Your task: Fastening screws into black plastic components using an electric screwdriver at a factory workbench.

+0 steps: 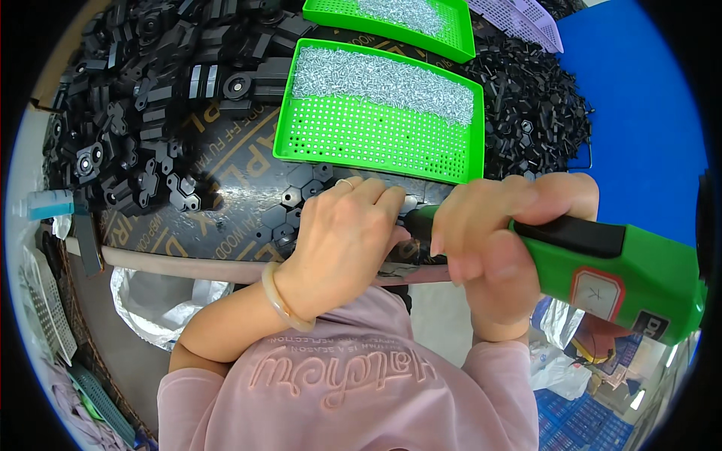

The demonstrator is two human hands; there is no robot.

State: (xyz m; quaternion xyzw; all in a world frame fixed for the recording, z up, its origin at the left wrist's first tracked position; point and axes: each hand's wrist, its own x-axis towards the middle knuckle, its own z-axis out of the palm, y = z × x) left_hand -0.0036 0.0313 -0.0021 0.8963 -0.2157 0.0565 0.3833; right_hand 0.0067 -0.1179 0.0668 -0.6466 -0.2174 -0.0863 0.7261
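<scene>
My right hand point(492, 233) is wrapped around a green and black electric screwdriver point(639, 270), held nearly level with its nose pointing left. Its dark front end reaches toward the fingertips of my left hand point(347, 225). Those left fingers are curled down at the table's near edge, closed over something they hide. Around them on the tabletop lie several small black hexagonal pieces point(275, 218). Just beyond both hands sits a green perforated tray point(376, 139), its far half covered with small silver screws point(383, 79).
Black plastic parts point(150, 98) are heaped on the left of the dark printed table point(226, 177). Small black pieces point(530, 105) pile up right of the tray. Behind stand a second green tray point(451, 45) and a purple basket point(526, 19). A white bag point(143, 308) hangs below the left edge.
</scene>
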